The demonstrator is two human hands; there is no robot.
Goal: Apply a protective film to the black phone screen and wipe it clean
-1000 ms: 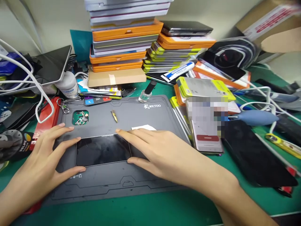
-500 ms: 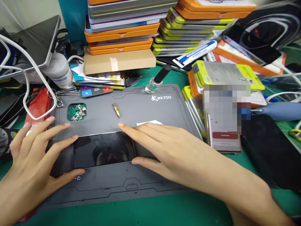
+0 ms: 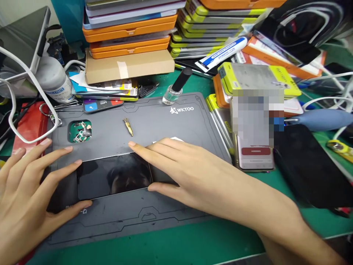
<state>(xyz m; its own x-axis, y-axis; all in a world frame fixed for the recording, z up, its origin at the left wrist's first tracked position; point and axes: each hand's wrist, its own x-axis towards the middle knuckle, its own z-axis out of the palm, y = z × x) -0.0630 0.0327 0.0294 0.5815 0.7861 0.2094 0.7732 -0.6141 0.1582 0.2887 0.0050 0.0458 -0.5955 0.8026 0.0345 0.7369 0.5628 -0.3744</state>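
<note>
A smartphone [image 3: 110,176] with a dark, reflective screen lies flat, face up, on a grey work mat [image 3: 154,123]. My left hand [image 3: 33,187] grips its left end, forefinger at the far edge and thumb at the near edge, the other fingers spread. At the right end, my right hand [image 3: 179,165] spans the phone in the same way, forefinger on the far edge and thumb on the near one. Just beyond the phone lies a small brass-coloured tool tip [image 3: 128,127]. Part of a white piece [image 3: 176,139] shows behind my right hand.
Small metal parts fill a mat cutout [image 3: 80,131]. A glass bottle with a black cap [image 3: 176,86] stands at the mat's far edge. Stacked orange cases [image 3: 129,33] and a cardboard box [image 3: 129,66] rise behind. Another lit phone [image 3: 255,158] sits to the right, near a blue-handled tool [image 3: 322,119].
The whole view has shifted slightly, so everything appears further left. Both hands keep the same grip on the smartphone, which stays in place on the mat.
</note>
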